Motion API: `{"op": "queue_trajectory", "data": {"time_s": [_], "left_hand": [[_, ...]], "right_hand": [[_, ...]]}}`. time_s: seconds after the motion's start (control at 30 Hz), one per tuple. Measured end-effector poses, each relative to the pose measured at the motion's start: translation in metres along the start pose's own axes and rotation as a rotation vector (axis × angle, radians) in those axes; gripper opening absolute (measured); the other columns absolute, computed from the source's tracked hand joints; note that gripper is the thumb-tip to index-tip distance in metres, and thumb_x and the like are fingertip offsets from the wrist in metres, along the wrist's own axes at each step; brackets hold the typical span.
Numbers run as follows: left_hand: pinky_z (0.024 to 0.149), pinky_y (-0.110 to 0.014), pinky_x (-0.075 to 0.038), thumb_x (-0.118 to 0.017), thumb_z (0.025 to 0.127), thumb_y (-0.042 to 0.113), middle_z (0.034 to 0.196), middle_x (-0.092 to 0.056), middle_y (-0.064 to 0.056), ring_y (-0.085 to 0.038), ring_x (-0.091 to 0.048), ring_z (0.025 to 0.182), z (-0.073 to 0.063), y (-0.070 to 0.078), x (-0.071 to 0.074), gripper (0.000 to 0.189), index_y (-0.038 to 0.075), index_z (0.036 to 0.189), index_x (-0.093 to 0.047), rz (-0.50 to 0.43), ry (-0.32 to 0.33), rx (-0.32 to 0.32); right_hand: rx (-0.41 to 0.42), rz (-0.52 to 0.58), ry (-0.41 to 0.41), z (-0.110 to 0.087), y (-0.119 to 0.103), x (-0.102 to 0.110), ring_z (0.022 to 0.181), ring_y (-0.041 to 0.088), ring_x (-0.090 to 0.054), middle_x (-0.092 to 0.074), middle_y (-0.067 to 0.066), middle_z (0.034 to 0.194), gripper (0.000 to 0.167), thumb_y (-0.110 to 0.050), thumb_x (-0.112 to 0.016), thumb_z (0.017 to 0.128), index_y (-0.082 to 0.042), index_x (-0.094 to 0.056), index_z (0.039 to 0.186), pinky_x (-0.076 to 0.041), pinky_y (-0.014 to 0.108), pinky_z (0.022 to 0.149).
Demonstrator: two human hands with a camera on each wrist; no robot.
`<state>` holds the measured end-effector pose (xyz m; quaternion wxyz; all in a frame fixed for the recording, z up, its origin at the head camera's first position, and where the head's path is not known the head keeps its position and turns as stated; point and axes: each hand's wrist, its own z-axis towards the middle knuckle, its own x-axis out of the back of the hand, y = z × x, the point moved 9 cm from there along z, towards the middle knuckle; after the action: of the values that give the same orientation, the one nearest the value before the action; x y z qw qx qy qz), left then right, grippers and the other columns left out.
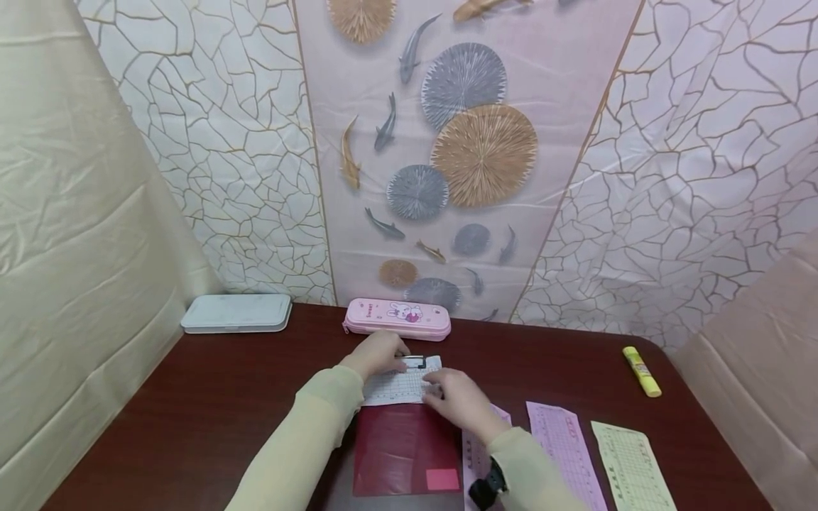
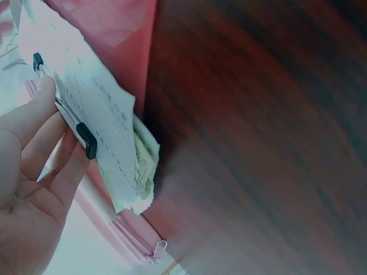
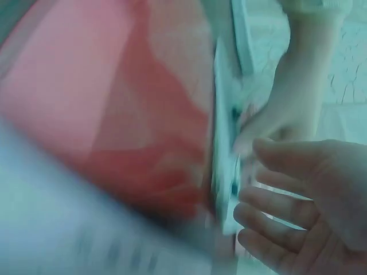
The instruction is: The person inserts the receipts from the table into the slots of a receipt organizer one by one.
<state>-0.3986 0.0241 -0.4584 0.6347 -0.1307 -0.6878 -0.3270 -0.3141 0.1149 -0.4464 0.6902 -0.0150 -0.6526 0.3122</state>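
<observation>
A stack of white grid-printed paper slips (image 1: 395, 388) lies at the top of a dark red translucent folder (image 1: 399, 447), with a metal clip (image 2: 87, 140) with black ends on its far edge. My left hand (image 1: 378, 353) pinches that clip, its thumb on the wire part and fingers behind, as the left wrist view shows. Greenish layers show at the stack's ragged end. My right hand (image 1: 463, 403) is at the stack's right side, its fingers spread and loosely bent, holding nothing. Whether its fingertips touch the paper, I cannot tell.
Behind the stack lies a pink pencil case (image 1: 397, 319); a pale flat case (image 1: 236, 314) is at the back left. Purple printed slips (image 1: 565, 451) and a yellow-green slip (image 1: 633, 465) lie right. A yellow glue stick (image 1: 642, 371) is near the right edge.
</observation>
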Motion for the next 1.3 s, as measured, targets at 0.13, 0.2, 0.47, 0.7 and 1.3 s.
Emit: {"op": "queue_trajectory", "data": {"time_s": [0.13,0.2,0.47,0.7,1.3], "left_hand": [[0.084,-0.028,-0.050,-0.076,0.080,0.022,0.097,-0.072,0.001,-0.012,-0.065,0.092,-0.001,-0.003,-0.002,0.024,0.012,0.102,-0.075,0.014,0.000,0.018],[0.085,-0.028,-0.050,-0.076,0.080,0.023,0.099,-0.072,0.002,-0.012,-0.064,0.094,-0.001,-0.005,-0.002,0.026,0.012,0.104,-0.075,0.016,0.009,0.031],[0.090,-0.029,-0.048,-0.078,0.077,0.024,0.101,-0.072,0.002,-0.014,-0.063,0.098,-0.005,-0.006,-0.002,0.032,0.011,0.106,-0.074,-0.015,0.031,0.068],[0.087,-0.029,-0.049,-0.079,0.076,0.024,0.101,-0.072,0.001,-0.012,-0.063,0.095,-0.006,-0.006,-0.004,0.033,0.010,0.105,-0.073,-0.016,0.051,0.073],[0.087,-0.028,-0.049,-0.080,0.074,0.024,0.100,-0.071,0.002,-0.012,-0.062,0.095,-0.006,-0.005,-0.008,0.034,0.012,0.106,-0.073,0.026,0.050,0.077]], "right_hand": [[-0.029,-0.014,0.015,-0.016,0.022,0.012,0.079,0.016,-0.061,-0.066,0.007,0.090,0.028,-0.012,-0.076,0.078,0.000,-0.070,0.103,-0.052,0.034,0.071],[-0.041,-0.023,0.044,-0.023,0.030,0.018,0.083,0.018,-0.063,-0.067,0.007,0.092,0.028,-0.011,-0.077,0.076,0.000,-0.070,0.101,-0.052,0.036,0.074],[-0.096,-0.130,0.084,-0.045,0.055,0.031,0.080,0.018,-0.058,-0.060,0.005,0.087,0.045,-0.018,-0.084,0.066,0.002,-0.069,0.104,-0.051,0.038,0.077],[-0.096,-0.119,0.046,-0.054,0.065,0.029,0.083,0.017,-0.059,-0.059,0.005,0.090,0.054,-0.021,-0.087,0.063,0.004,-0.068,0.106,-0.051,0.038,0.077],[-0.132,-0.126,0.053,-0.061,0.082,0.035,0.076,0.011,-0.052,-0.054,-0.001,0.088,0.035,-0.023,-0.086,0.063,-0.012,-0.064,0.089,-0.049,0.036,0.074]]}}
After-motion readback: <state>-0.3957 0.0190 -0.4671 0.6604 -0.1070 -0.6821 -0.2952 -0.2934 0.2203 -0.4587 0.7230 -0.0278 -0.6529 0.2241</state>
